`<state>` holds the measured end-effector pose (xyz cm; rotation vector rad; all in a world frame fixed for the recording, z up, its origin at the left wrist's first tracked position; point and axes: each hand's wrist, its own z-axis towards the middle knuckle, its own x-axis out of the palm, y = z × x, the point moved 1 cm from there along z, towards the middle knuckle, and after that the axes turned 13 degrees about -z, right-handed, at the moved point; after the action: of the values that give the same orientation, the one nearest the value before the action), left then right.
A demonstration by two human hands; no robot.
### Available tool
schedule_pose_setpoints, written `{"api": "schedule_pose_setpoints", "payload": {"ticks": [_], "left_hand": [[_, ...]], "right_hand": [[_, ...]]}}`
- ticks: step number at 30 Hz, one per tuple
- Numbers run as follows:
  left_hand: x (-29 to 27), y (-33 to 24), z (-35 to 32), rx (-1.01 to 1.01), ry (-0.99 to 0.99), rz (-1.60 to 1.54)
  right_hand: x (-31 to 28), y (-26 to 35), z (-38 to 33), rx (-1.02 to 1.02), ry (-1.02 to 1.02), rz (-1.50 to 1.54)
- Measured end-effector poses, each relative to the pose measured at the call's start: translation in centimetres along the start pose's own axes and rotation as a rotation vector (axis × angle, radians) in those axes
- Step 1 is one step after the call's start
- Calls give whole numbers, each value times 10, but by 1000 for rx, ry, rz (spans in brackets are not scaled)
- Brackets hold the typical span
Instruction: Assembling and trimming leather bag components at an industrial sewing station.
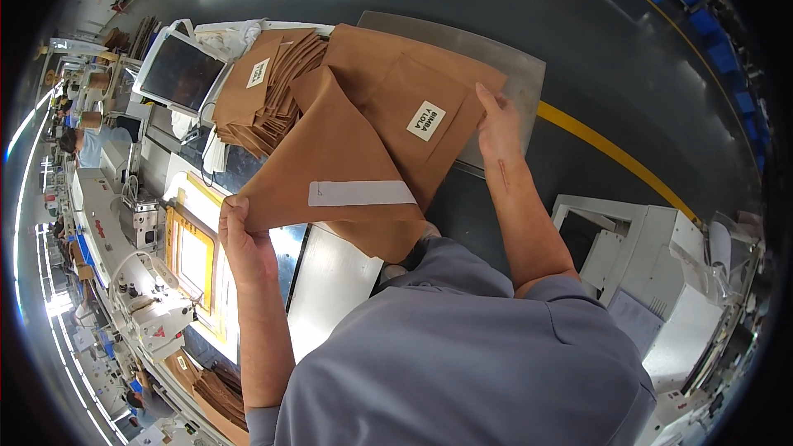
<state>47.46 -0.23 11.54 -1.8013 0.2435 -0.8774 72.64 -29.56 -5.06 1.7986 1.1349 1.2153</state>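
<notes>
Above the pale counter, brown fabric with a rectangular white strip was pinched by the left fingers. Brown fabric with a white label was held by the right fingers.

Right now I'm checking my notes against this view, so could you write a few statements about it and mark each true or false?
1. The left hand pinches a corner of the brown material. True.
2. The right hand is tucked behind the body. False: it touches the brown material's edge.
3. The stack of brown pieces lies beside the screen. True.
4. The white strip lies on the stack. False: it is on the brown material.
5. The floor line is yellow. True.
</notes>
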Motion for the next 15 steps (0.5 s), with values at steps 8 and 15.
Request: {"api": "schedule_pose_setpoints", "payload": {"ticks": [8, 15], "left_hand": [[7, -12, -5, 16, -22, -25], [-1, -24, -8, 24, 59, -15]], "right_hand": [[27, 25, -34, -75, 105, -411], [28, 15, -13, -89, 189, -234]]}}
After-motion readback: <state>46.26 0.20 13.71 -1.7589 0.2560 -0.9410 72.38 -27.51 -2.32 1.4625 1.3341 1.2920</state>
